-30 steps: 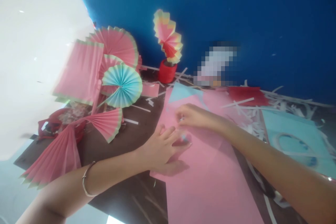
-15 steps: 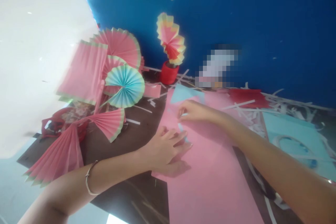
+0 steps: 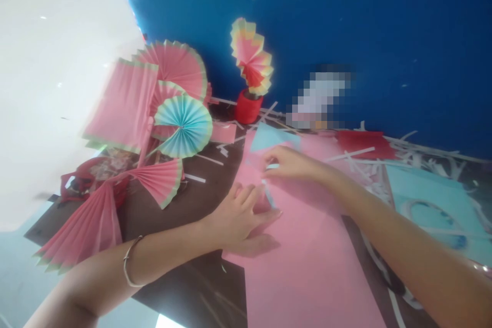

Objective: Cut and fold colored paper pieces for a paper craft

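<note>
My left hand (image 3: 244, 220) rests with spread fingers on a pink paper sheet (image 3: 307, 266). By its fingertips, a narrow pale blue strip (image 3: 269, 196) lies on the pink paper. Just beyond it, my right hand (image 3: 286, 163) is closed in a pinch, with a small pale strip (image 3: 272, 166) showing at its fingers. Whether the two strips are joined, I cannot tell. A light blue paper piece (image 3: 272, 137) lies on the pink paper behind the right hand.
Pleated pink paper fans (image 3: 123, 107) and a light blue fan (image 3: 184, 125) stand at left. A red pot (image 3: 249, 106) holds a pink and yellow fan (image 3: 251, 56). Red paper (image 3: 365, 144), blue paper (image 3: 426, 184) and a tape roll (image 3: 434, 223) lie right, amid paper scraps. A blue wall (image 3: 346, 20) rises behind.
My left fingers have drawn back slightly, baring more of the pale blue strip. The right hand stays in its pinch, shifted a little to the right.
</note>
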The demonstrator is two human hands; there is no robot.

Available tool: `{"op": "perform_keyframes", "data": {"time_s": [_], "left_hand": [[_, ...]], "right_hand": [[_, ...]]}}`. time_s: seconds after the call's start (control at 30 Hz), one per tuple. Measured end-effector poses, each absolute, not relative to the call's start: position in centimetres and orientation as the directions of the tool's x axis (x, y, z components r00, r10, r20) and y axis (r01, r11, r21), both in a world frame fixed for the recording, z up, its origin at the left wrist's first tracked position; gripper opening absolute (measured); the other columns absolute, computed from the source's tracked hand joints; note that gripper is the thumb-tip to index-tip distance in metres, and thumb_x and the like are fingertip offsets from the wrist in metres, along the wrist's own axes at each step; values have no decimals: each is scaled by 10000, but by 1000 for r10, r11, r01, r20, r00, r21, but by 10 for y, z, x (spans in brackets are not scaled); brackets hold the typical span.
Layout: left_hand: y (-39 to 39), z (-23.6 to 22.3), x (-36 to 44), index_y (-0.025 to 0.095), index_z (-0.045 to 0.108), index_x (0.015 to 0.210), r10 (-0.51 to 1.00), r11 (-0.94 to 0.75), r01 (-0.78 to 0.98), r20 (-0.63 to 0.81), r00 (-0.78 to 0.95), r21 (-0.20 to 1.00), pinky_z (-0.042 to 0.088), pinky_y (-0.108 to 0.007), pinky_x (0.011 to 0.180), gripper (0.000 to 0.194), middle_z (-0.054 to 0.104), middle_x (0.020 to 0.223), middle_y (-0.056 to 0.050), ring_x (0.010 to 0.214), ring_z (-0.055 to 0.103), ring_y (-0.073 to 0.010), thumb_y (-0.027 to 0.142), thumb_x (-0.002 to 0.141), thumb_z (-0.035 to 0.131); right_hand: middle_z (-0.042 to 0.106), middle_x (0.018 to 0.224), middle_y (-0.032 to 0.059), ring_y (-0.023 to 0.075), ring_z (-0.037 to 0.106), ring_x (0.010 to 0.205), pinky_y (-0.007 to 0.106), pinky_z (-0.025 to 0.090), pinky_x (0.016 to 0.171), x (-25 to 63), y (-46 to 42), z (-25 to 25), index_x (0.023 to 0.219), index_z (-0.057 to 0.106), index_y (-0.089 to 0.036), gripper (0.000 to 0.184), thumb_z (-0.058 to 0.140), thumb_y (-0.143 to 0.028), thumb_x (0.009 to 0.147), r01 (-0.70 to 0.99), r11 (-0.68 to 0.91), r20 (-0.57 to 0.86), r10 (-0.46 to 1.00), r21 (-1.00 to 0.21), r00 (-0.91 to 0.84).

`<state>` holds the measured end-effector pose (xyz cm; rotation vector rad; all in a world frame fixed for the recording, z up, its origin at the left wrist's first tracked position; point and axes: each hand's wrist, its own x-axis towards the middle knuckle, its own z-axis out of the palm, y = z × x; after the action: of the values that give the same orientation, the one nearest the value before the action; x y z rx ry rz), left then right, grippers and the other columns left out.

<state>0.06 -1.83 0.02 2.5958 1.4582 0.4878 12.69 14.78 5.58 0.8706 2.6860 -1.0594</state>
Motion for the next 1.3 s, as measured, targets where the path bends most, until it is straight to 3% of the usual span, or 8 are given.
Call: {"op": "perform_keyframes", "data": {"time_s": [0.1, 0.27, 0.53, 0.9, 1.3], "left_hand": [[-18, -1, -2, 342, 399, 1283, 852, -522, 808, 223, 474, 274, 150, -597, 958, 604, 209, 1424, -131, 1258, 236, -386, 647, 764, 367], [-15, 4, -8, 356, 339, 1316, 836, -548, 784, 156, 526, 293, 64, -620, 985, 597, 123, 1466, -106, 1322, 99, -379, 629, 786, 353], [-13, 4, -10, 358, 368, 1303, 833, -552, 771, 177, 524, 317, 103, -602, 998, 661, 114, 1470, -99, 1317, 81, -406, 673, 724, 415], [-11, 10, -10, 378, 346, 1309, 843, -528, 775, 100, 529, 348, 95, -681, 939, 723, 60, 1475, -104, 1300, 49, -453, 744, 686, 349], [-10, 12, -11, 386, 324, 1316, 841, -512, 766, 43, 540, 388, 47, -688, 942, 721, 12, 1483, -74, 1305, -34, -447, 747, 692, 325]], "right_hand": [[652, 720, 19, 167, 573, 751, 263, 408, 672, 129, 146, 56, 656, 640, -167, 136, 573, -284, 672, 552, 567, -311, 470, -612, -826], [666, 748, 21, 176, 591, 766, 273, 423, 701, 133, 144, 57, 670, 649, -180, 135, 571, -290, 671, 546, 522, -295, 489, -655, -821], [670, 748, 25, 187, 595, 754, 288, 425, 706, 135, 144, 62, 679, 659, -186, 174, 580, -340, 668, 522, 488, -318, 442, -700, -839], [672, 822, 34, 189, 594, 779, 273, 419, 675, 137, 149, 70, 737, 664, -185, 221, 590, -383, 673, 548, 473, -414, 364, -689, -835], [668, 812, 21, 179, 592, 800, 272, 411, 712, 140, 157, 68, 719, 647, -187, 191, 601, -369, 686, 484, 467, -386, 295, -740, -874]]}}
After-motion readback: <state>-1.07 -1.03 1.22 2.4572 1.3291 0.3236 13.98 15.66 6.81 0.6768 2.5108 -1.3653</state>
